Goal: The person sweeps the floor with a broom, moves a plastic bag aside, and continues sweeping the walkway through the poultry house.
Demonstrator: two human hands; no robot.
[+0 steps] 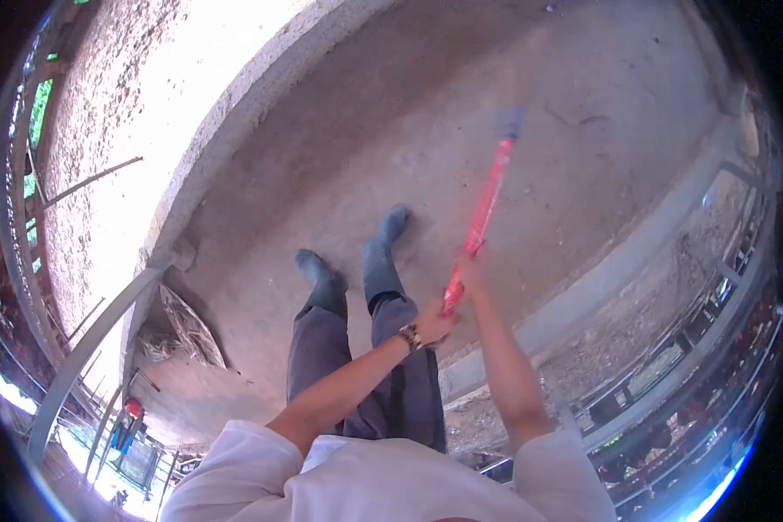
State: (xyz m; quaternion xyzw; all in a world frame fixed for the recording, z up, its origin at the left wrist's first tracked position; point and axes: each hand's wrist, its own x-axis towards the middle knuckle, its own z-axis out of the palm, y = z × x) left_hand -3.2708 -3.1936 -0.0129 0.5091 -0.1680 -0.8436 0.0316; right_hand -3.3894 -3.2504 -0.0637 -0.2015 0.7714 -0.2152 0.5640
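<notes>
Left hand (pixel 431 324) clenches the red pole (pixel 483 204) near its end, right hand (pixel 468 261) wrapped just above; its grey head (pixel 509 122) is blurred over the concrete floor (pixel 583 78).

Left hand (pixel 432 324) nearer the body than right hand (pixel 468 263), both seemingly clenched

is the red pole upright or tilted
Tilted: the red pole slants forward from the left hand and right hand toward the concrete floor; whether its blurred head touches, cannot tell.
</notes>
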